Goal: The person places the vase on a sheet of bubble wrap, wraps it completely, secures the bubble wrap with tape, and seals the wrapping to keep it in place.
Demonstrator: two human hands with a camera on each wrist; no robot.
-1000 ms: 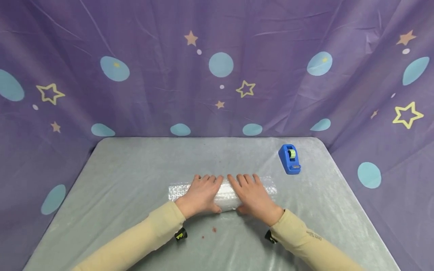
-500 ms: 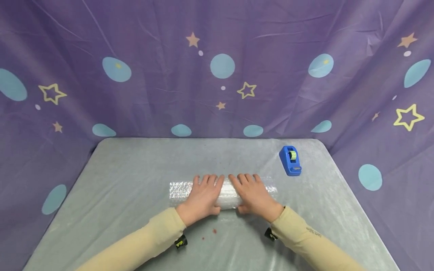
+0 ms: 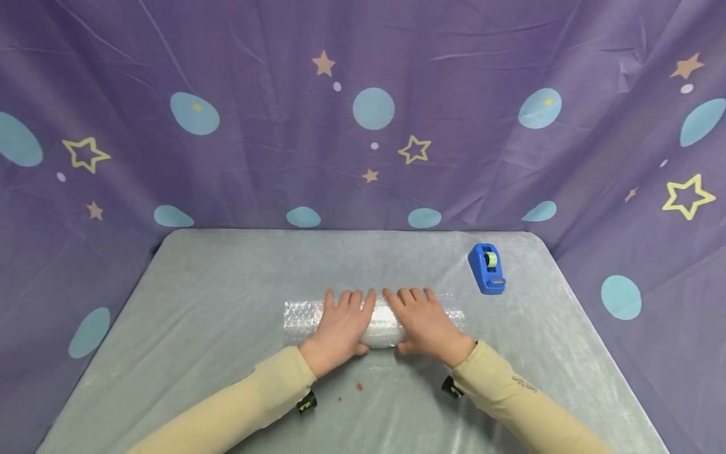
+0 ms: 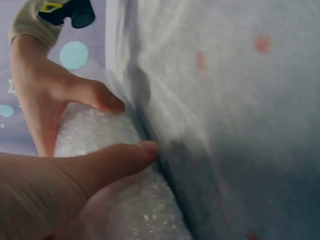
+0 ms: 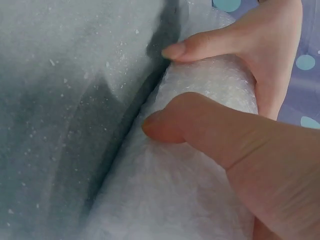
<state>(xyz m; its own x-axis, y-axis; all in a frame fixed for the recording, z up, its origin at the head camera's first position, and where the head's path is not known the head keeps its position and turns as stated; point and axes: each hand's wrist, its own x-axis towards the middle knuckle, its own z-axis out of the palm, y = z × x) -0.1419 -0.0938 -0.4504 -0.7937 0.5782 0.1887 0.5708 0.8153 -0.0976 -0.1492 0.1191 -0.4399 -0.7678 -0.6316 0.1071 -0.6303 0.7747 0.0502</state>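
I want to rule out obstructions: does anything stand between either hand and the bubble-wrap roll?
Nothing visible does. The left hand and right hand both grip the bubble-wrap roll directly. The blue tape dispenser sits apart, farther back and to the right.

Left arm [image 3: 232,400] slanted in from the lower left, right arm [image 3: 513,397] from the lower right, kinda mirrored. Left hand [image 3: 339,328] and right hand [image 3: 429,325] sat backs-up just below center, fingers [image 3: 344,299] curled over, thumbs [image 3: 360,349] pointing inward.
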